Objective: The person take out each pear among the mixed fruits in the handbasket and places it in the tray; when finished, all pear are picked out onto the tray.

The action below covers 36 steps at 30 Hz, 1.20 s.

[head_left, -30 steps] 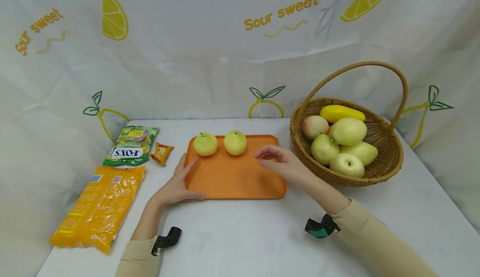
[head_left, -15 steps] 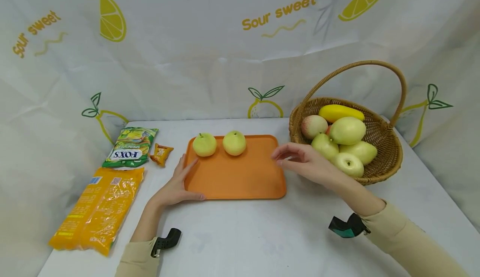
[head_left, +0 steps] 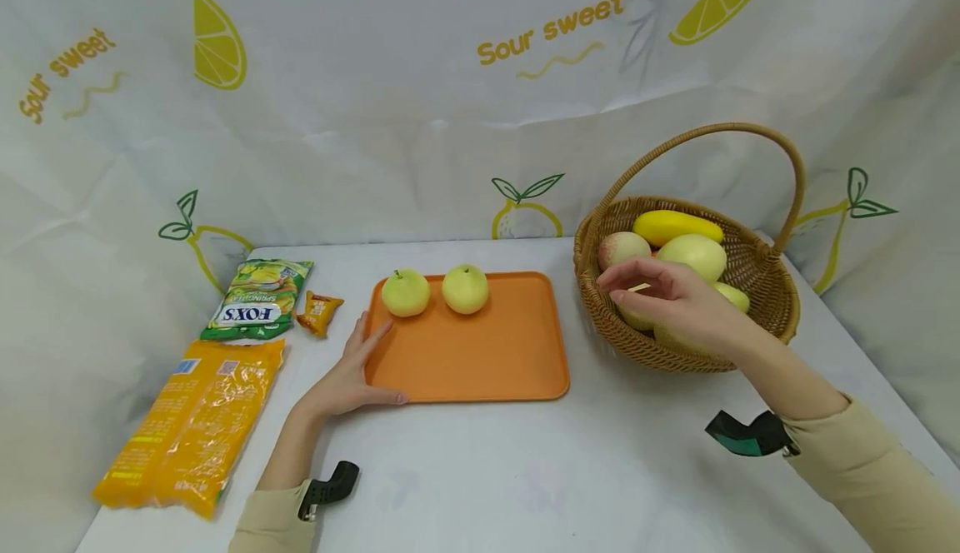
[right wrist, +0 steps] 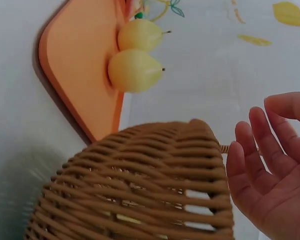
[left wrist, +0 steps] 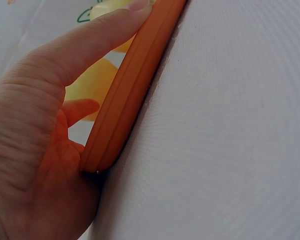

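My left hand (head_left: 341,382) rests at the near left corner of an orange tray (head_left: 480,357), fingers spread along its left side. The thumb lies along the front edge; in the left wrist view the hand (left wrist: 27,110) touches the tray's rim (left wrist: 125,95). Two pale green pears, one at the left (head_left: 406,293) and another (head_left: 465,290) beside it, sit near the tray's back edge. Over the wicker basket (head_left: 611,324) hovers my right hand (head_left: 686,303), holding nothing. Its fingers are loosely bent in the right wrist view, hand (right wrist: 280,170) beside the basket's rim (right wrist: 200,135).
The basket has a tall handle (head_left: 708,128) and contains a yellow elongated fruit (head_left: 677,226), a peach (head_left: 622,249) and several pale green fruits, partly hidden. Left of the tray lie a green candy bag (head_left: 258,299), a small orange packet (head_left: 320,313) and a large orange bag (head_left: 191,428).
My right hand has moved right, from above the tray to above the basket. The left hand stays at the tray's corner. The pears have kept their places on the tray.
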### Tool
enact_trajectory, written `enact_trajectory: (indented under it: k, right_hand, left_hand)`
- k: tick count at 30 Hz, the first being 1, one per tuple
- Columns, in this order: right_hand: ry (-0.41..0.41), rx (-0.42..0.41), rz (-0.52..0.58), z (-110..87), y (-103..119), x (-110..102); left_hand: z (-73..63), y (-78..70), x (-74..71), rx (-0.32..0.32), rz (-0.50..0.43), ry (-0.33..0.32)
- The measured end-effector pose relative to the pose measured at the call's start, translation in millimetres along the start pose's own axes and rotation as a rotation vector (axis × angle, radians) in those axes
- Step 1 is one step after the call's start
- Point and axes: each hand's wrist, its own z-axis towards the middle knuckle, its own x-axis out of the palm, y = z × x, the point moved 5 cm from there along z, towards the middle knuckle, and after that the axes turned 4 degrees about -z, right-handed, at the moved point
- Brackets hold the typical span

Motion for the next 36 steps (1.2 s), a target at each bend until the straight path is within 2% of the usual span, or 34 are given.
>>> enact_trajectory:
  k: [4,14,27,31,36]
  right_hand:
    - [-0.02,-0.032,-0.076,-0.1,-2,-14]
    - [-0.002,-0.006,-0.288,-0.3,-14,-39]
    - [-0.075,-0.025,-0.574,5.4,-25,-66]
    - [-0.041,-0.098,-0.666,9.9,-26,-72]
    - [0.068,-0.048,-0.677,16.7,-31,-76]
  left_hand:
    - [-0.4,0.5,-0.3,0.002,-0.002,-0.003]
    - [-1.0,2.4,-0.8,0.002,-0.003,-0.008]
    - [-1.5,3.8,0.8,-0.005,-0.007,-0.007]
    - [-1.3,2.9,1.1,0.007,-0.009,-0.007]
    - [-1.2,1.2,1.1,0.015,-0.016,-0.008]
